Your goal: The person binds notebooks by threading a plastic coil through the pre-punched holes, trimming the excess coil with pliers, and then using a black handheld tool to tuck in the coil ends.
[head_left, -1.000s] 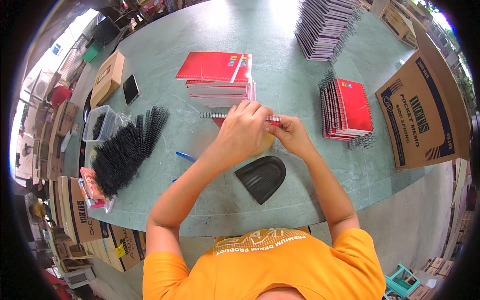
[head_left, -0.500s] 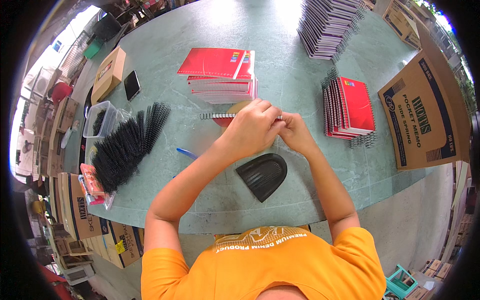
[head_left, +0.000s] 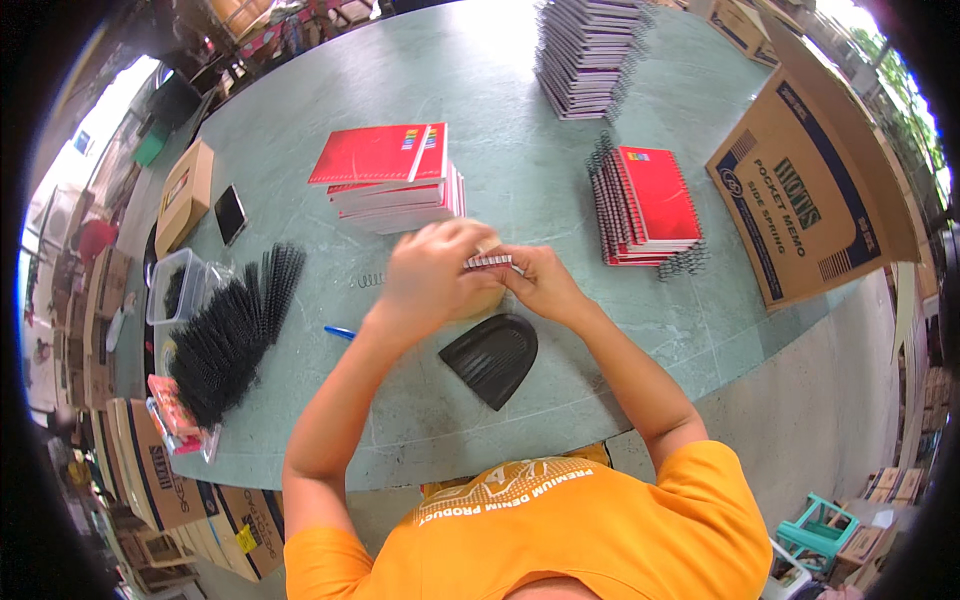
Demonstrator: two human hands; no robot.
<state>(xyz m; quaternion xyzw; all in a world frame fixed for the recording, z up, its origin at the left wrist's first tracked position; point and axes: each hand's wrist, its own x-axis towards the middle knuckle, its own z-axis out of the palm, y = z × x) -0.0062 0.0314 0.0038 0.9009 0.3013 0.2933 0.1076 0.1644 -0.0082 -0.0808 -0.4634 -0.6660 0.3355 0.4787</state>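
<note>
My left hand and my right hand meet over the middle of the green table. Between them they hold a small notebook with a spiral wire binding; most of it is hidden under my left hand. A short piece of spiral wire lies on the table just left of my left hand. A stack of unbound red-covered notebooks stands beyond my hands. A black dustpan-shaped tool lies just below them.
A stack of bound red notebooks sits to the right, and a taller bound stack at the far end. Black spiral coils are heaped at left beside a clear tub. A phone, a blue pen and cardboard boxes surround.
My left hand has shifted a little over the notebook while both hands keep working the spiral at its edge. Nothing else on the table has moved.
</note>
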